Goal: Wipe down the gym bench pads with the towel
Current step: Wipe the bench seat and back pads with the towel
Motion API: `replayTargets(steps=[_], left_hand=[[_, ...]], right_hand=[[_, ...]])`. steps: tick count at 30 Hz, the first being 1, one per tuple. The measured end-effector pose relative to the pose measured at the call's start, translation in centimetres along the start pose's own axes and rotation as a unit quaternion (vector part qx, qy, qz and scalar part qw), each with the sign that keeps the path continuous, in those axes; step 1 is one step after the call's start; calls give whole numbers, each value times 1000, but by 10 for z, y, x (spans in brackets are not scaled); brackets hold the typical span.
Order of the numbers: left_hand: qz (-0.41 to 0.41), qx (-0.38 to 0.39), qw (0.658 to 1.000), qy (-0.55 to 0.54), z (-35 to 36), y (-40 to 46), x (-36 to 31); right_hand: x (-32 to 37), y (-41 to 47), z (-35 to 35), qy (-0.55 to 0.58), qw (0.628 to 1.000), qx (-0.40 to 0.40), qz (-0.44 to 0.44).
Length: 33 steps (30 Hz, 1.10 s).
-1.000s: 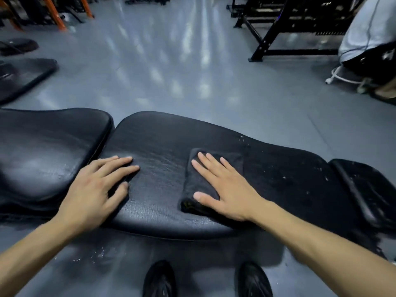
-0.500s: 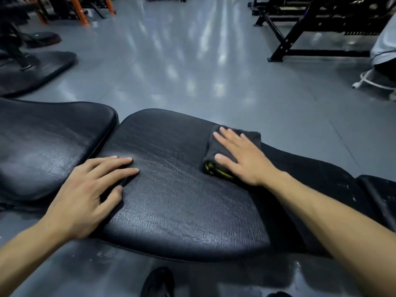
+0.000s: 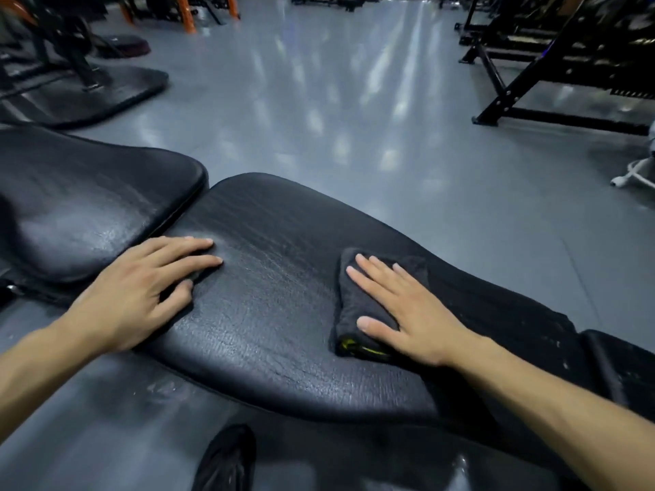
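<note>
A: Nearest the camera, what shows?

B: A dark shoe on the grey floor, just below the near edge of the long bench pad. The pad's black cover is creased and shiny.

A: And the hands?

B: The left hand lies flat with straight fingers on the pad's left end, close to the gap before the second pad. It holds nothing; I judge it is bracing. The right hand is also flat, fingers spread, pressing down on the towel.

A: Where exactly is the towel?

B: On the long pad, right of its middle, between the near and far edges. It is dark and folded into a thick block, with a yellow-green trim showing at its near end under the thumb.

A: How will it handle?

B: My guess is soft, light and limp. Folded, it should slide easily on that smooth cover, so a flat palm on top seems better than a pinch; pressure near the middle ought to keep the folds together. Lifted by one corner, it would likely fall open.

A: What is left?

B: To the right the pad narrows and carries pale specks, so that stretch looks unwiped. Farther off stand a black rack and orange frames.
</note>
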<state>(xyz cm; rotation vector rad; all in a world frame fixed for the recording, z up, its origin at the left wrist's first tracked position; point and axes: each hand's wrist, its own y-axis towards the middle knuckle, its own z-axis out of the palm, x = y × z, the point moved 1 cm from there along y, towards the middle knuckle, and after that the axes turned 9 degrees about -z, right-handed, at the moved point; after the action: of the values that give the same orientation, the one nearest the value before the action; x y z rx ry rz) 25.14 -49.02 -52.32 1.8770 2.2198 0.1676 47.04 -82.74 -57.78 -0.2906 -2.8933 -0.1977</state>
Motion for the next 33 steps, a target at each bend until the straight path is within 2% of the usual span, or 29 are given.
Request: replayTargets(steps=[2,4,6,8,13,16,18,24,33], left_hand=[[-3,1,1000,16,0,-2,-2],[0,1,999,36,-1,-2,-5],[-1,4,998,60,-1,-1,-6],[6,8,997,78,0,-2,-7],[11,19,993,112,0,-4,-8],[2,25,993,117,-1,-6,-9],[1,28,992,121,0,-5,-9],[2,23,994,104,4,-6,-5],[-8,24,994,109,1,-6,-5]], right_hand=[[-34,11,-5,19,998,-18,51],[-59,28,-5,25,988,-45,146],[-62,39,0,5,978,-53,203],[-39,34,3,2,980,-45,192],[42,-35,12,4,999,-32,42],[32,-47,13,19,1000,-15,4],[4,-33,9,31,999,-21,17],[-70,25,1,38,987,-66,140],[-38,5,2,19,986,-44,158]])
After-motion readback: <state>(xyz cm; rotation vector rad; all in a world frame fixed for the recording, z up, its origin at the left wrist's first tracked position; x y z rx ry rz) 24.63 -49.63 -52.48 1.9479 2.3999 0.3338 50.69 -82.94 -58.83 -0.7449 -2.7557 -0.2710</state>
